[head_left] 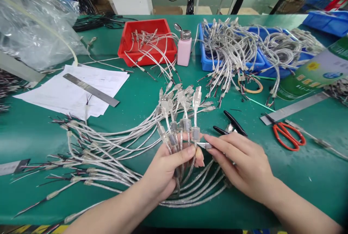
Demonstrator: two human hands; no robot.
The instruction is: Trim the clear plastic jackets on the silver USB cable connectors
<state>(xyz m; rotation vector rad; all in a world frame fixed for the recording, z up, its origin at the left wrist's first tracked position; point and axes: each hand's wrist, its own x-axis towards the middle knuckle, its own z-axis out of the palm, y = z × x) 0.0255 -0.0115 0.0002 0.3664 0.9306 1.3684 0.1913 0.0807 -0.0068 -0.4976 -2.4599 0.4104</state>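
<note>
My left hand (167, 170) is closed around a bunch of clear-jacketed cables (179, 125), holding their connector ends upright above the green table (32, 132). The rest of the bundle loops down and fans out to the left, ending in stripped coloured wires (62, 154). My right hand (241, 163) pinches a small metal connector piece (204, 145) and holds it against the base of the bunch, right by my left thumb. Black-handled pliers (232, 123) lie just behind my right hand.
Red-handled scissors (288, 135) and a steel ruler (295, 108) lie at the right. A red bin (127, 44), a pink pump bottle (184, 47) and blue bins (209, 62) heaped with cables stand at the back. Papers (54, 96) with another ruler (91, 90) lie left.
</note>
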